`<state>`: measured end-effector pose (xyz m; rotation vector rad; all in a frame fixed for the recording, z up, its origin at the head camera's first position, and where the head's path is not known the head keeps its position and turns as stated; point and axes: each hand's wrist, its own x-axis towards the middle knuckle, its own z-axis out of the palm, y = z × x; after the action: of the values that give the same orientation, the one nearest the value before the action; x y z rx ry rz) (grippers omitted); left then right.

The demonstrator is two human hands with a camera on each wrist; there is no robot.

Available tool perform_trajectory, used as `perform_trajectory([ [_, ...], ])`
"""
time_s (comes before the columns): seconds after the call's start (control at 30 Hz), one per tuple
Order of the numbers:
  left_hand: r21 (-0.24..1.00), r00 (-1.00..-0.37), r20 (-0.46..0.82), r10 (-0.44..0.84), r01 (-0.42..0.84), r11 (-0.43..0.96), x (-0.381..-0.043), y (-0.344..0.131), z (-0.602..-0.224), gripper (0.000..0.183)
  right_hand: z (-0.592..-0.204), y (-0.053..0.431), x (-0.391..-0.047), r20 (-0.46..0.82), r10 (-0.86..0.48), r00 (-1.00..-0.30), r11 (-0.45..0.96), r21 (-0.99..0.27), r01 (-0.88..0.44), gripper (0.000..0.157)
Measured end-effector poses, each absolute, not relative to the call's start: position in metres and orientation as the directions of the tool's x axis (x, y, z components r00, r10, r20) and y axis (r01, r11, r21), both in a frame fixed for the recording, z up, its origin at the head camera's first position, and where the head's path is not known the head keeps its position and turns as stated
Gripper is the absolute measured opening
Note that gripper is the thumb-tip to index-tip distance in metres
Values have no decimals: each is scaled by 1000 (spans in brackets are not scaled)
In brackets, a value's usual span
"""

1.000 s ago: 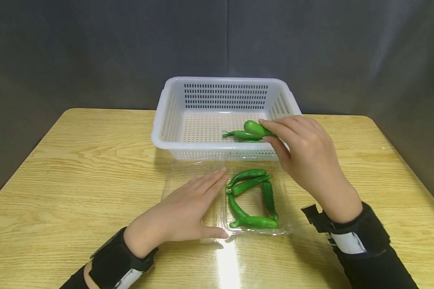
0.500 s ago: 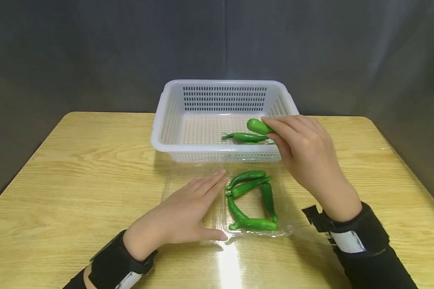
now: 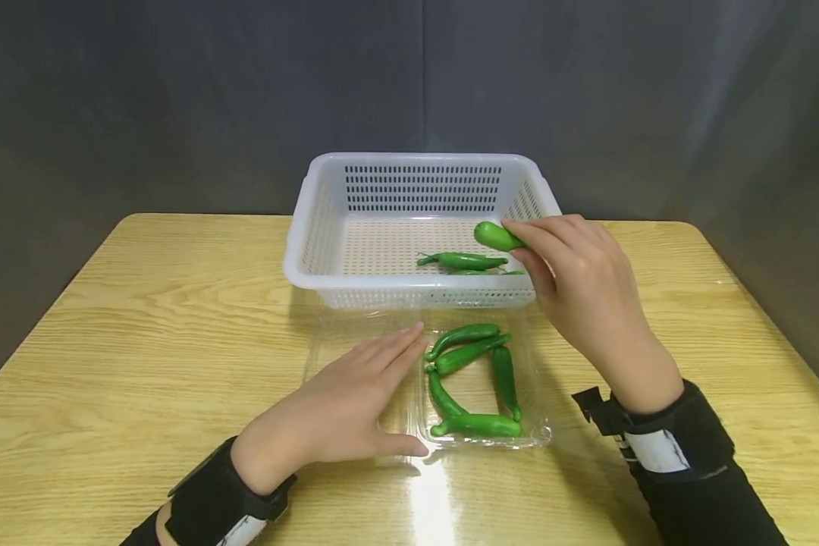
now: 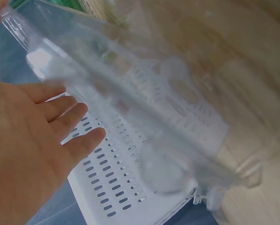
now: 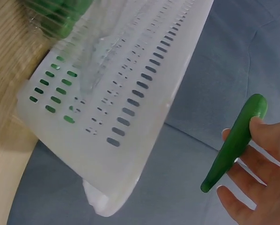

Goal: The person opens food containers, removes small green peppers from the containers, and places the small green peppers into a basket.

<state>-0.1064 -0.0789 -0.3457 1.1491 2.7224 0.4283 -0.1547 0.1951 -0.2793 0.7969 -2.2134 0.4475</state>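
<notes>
Probably light, firm and slick, the green pepper (image 3: 494, 236) suits a mid-body hold; the right grip (image 3: 578, 277) pinches it, the left grip (image 3: 341, 402) lies spread.

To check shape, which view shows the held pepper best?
Right wrist view: the pepper shows end to end. The head view shows only its thick end, the right hand hiding the rest; left wrist, none.

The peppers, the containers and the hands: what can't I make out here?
Head: the front wall of the basket partly hides peppers inside; their number is unclear.
Head: the left hand covers part of the clear container.
Left wrist: blur smears the clear container's edges.
Right wrist: the picture's right edge cuts off part of the right hand.
</notes>
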Motion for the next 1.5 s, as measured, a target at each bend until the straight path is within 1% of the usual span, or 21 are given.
perform_trajectory([
  [0.13,340,-676,-23,736,687,642,-104,-75,-347,113,-283,201,-154,714,-399,-576,769,-81,-634,33],
  [0.27,338,-684,-32,729,679,652,-100,-76,-349,114,-292,201,-158,691,-409,-596,771,-88,-631,33],
  [0.53,344,-682,-51,730,674,653,-95,-77,-351,113,-310,202,-161,694,-405,-595,761,-105,-640,31],
  [0.8,330,-675,-51,736,684,650,-101,-76,-351,112,-312,204,-166,728,-376,-573,765,-106,-636,33],
  [1.13,336,-692,-53,720,666,666,-105,-80,-346,112,-309,202,-176,706,-337,-623,792,-144,-593,26],
  [1.33,326,-694,-23,720,675,662,-107,-80,-343,112,-305,203,-180,704,-350,-618,793,-128,-596,25],
  [1.5,319,-696,-24,718,675,665,-107,-80,-343,112,-307,203,-180,694,-355,-626,793,-131,-595,23],
])
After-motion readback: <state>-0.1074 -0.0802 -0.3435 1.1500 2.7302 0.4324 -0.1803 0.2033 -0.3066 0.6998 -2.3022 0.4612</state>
